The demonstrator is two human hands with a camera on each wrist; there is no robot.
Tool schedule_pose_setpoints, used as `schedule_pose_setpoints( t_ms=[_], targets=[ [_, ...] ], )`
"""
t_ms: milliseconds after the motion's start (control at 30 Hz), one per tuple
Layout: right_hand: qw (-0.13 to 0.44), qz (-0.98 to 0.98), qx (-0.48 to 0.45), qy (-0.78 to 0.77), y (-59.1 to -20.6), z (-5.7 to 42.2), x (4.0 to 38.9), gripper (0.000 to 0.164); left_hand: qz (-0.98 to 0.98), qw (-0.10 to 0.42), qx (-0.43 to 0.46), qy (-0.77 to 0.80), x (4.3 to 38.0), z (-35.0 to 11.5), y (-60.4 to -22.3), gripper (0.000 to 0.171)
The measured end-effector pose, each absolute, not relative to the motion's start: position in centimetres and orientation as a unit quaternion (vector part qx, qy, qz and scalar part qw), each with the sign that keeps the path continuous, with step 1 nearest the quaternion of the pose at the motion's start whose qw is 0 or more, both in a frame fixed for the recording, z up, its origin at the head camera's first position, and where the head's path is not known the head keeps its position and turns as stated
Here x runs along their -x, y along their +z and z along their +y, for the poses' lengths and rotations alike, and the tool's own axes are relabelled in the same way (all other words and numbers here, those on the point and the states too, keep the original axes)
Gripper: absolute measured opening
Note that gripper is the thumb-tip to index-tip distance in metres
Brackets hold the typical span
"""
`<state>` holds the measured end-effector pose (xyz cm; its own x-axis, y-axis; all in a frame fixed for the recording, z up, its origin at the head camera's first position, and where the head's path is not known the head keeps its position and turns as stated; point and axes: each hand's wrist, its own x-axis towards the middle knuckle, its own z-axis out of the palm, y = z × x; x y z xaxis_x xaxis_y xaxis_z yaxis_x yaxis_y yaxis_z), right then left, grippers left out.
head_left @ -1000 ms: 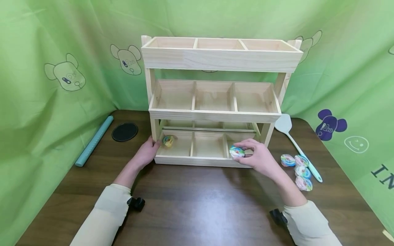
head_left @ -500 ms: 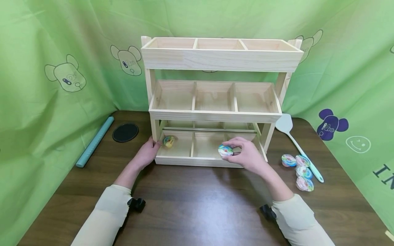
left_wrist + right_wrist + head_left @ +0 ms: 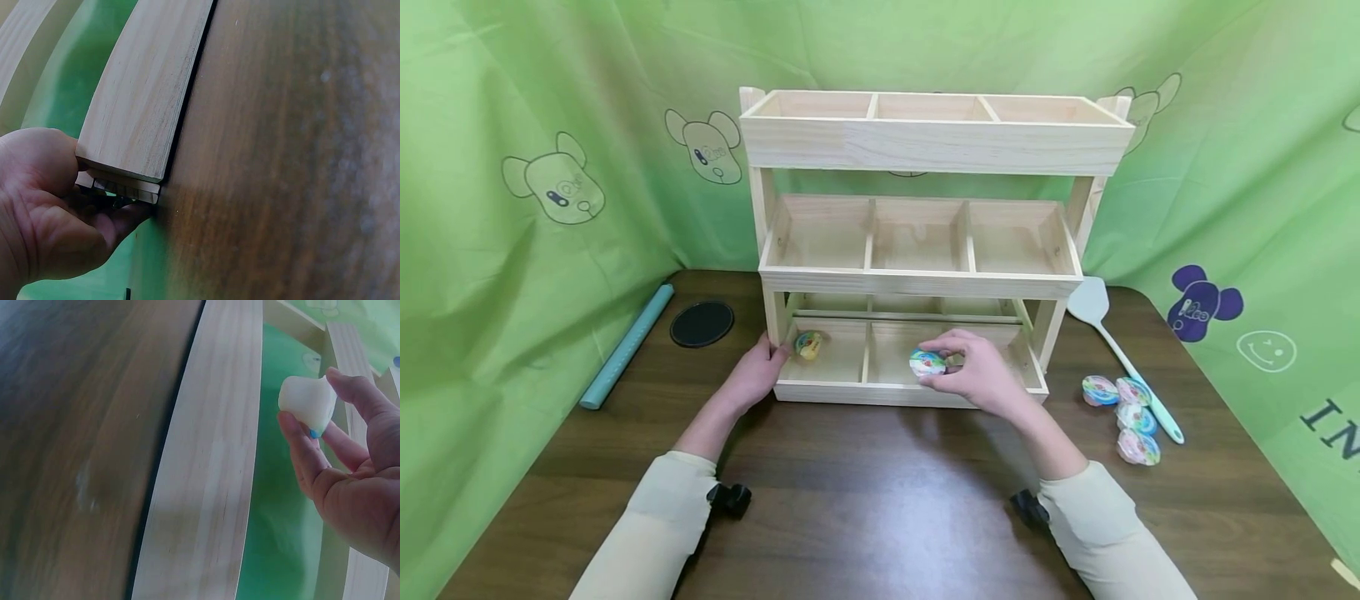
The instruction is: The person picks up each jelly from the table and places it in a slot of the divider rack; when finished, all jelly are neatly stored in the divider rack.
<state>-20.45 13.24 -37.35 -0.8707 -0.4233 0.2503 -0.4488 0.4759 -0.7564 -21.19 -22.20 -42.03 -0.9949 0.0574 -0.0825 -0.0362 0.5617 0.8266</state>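
Observation:
A three-tier wooden shelf (image 3: 925,148) with divided trays stands on the table. My right hand (image 3: 972,373) pinches a small jelly cup (image 3: 927,362) with a colourful lid between thumb and fingers, over the middle compartment of the bottom tray (image 3: 865,393). From the right wrist, the cup's pale rounded body (image 3: 306,403) shows above the tray's front board. At the bottom tray's left end, my left hand (image 3: 755,372) grips the corner, the thumb near the front board's end (image 3: 125,144) and fingers partly hidden behind. A yellow jelly cup (image 3: 808,344) lies in the tray's left compartment.
Several jelly cups (image 3: 1137,418) lie together on the right side of the table (image 3: 865,500), beside a pale blue spatula (image 3: 1138,387). Left of the shelf are a black round disc (image 3: 702,323) and a blue-green rod (image 3: 628,346). Green cloth (image 3: 602,67) hangs around.
My right hand has carried the jelly cup leftward, from the bottom tray's right compartment to over its middle one. The left hand has stayed at the tray's left corner.

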Motion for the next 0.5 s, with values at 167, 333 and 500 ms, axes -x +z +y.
schedule_pose_setpoints(
  t_ms=[167,333,500],
  targets=[
    [0.005,-0.852,-0.265,0.451,-37.2,11.8,20.7,0.043,0.886,0.045,-0.003,0.462,21.2,-22.2,-42.0,0.054],
    [0.001,-0.855,-0.271,0.443,-37.1,10.3,20.9,0.045,0.884,0.045,-0.004,0.465,21.2,-22.2,-42.0,0.054],
    [-0.008,-0.858,-0.276,0.432,-37.0,9.0,21.1,0.046,0.886,0.045,-0.007,0.462,21.1,-22.2,-42.0,0.055]
  ],
)
